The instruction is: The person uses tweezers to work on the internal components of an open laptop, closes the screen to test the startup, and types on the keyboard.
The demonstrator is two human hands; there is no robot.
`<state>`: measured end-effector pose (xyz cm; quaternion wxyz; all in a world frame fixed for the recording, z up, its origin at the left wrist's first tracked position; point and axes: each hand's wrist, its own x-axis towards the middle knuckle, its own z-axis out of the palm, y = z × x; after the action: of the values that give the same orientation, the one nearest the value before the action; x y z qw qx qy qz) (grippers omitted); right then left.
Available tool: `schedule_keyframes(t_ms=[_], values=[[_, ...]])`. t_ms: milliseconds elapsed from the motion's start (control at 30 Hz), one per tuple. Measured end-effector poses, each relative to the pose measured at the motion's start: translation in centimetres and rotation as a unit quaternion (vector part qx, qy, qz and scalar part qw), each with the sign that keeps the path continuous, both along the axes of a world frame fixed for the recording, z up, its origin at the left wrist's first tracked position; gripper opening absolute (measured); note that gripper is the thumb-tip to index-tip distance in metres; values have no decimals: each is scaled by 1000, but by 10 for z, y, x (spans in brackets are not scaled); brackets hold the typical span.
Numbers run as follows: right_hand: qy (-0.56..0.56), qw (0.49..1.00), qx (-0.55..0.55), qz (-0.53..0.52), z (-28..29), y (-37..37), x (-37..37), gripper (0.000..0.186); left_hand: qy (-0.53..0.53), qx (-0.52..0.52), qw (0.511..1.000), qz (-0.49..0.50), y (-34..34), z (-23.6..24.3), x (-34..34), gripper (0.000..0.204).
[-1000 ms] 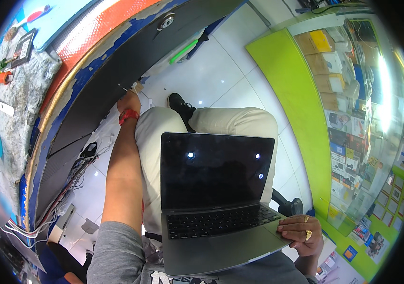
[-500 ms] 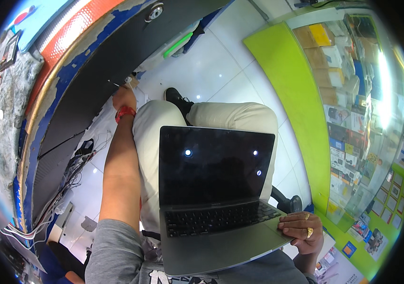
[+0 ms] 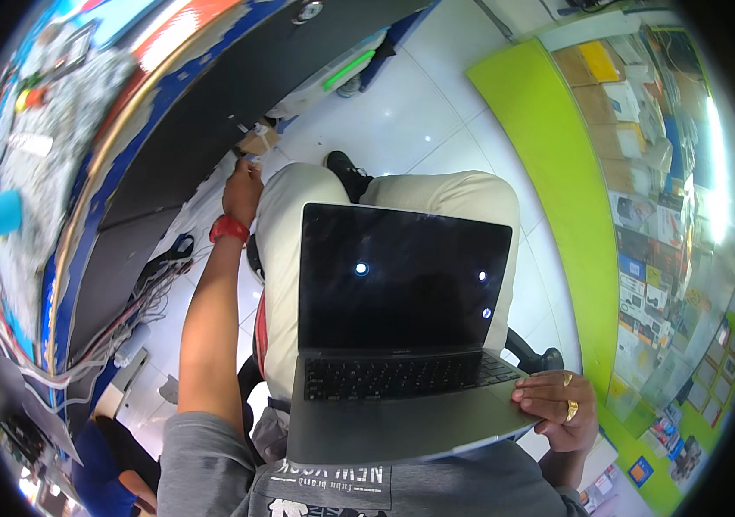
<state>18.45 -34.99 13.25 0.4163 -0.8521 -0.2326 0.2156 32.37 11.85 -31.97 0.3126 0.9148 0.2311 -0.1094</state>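
Note:
An open laptop (image 3: 402, 414) with a dark screen and black keyboard rests on my lap. My right hand (image 3: 559, 409), with gold rings, is closed on the laptop's right front corner, fingers on top. Reaching down beside my left knee, my left hand (image 3: 243, 191) wears a red wristband (image 3: 229, 228). Its fingers are bent together near a small brown cardboard box (image 3: 260, 140) by the dark desk panel. Whatever lies between those fingers is too small to make out. White light spots reflect in the laptop's screen.
At left stands a dark desk (image 3: 186, 129) with a worn blue edge and a cluttered grey top. Tangled cables (image 3: 130, 319) hang below it. To the right is a green-framed glass display case (image 3: 548, 172) with boxed goods. Another person's arm (image 3: 137, 489) shows at lower left.
My view has shifted, so the desk and case appear further right. My left hand has turned, and a white piece seen by its fingers no longer shows. My right hand keeps its hold.

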Motion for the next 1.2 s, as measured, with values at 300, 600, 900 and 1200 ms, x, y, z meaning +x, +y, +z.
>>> schedule_keyframes(t_ms=[300, 600, 900, 1200], values=[[29, 998, 40, 48, -1, -2, 6, 30, -154, 40, 979, -129, 31, 181, -128, 19], [5, 999, 11, 42, 2, 13, -5, 35, -32, -156, 953, -257, 10, 324, -267, 13], [14, 998, -19, 66, 15, 20, -19, 35, -114, -129, 948, -268, 5, 303, -298, 9], [11, 998, -32, 54, 19, 32, -21, 35, -160, -107, 943, -272, 2, 301, -304, 12]])
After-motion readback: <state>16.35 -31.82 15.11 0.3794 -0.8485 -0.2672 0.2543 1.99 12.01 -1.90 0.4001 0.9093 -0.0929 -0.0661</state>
